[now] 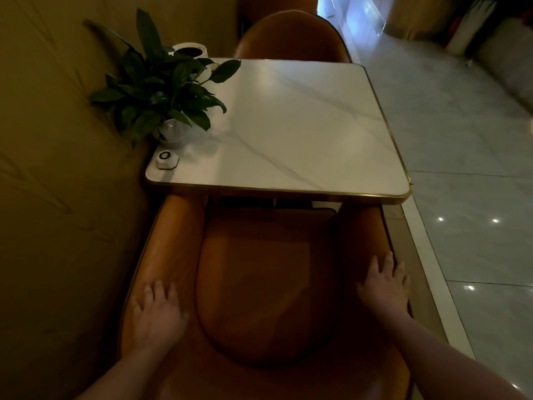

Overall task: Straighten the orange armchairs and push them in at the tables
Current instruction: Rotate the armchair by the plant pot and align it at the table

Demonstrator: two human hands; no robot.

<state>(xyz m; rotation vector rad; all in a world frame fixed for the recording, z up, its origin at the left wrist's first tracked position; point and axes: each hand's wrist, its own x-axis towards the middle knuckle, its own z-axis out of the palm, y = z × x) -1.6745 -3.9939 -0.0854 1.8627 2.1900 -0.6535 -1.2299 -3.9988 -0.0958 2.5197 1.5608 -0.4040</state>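
Orange leather covers the near rounded armchair (pixel 268 284), whose front edge sits tucked under the white marble-look table with a gold rim (pixel 302 125). The left hand (pixel 157 313) lies flat, fingers spread, on the left arm; the right hand (pixel 385 285) lies flat and spread on the right arm. A second orange armchair (pixel 291 36) stands at the table's far side.

Both forearms bare, no sleeves/rings; left hand (pixel 157 313), right hand (pixel 385 287).
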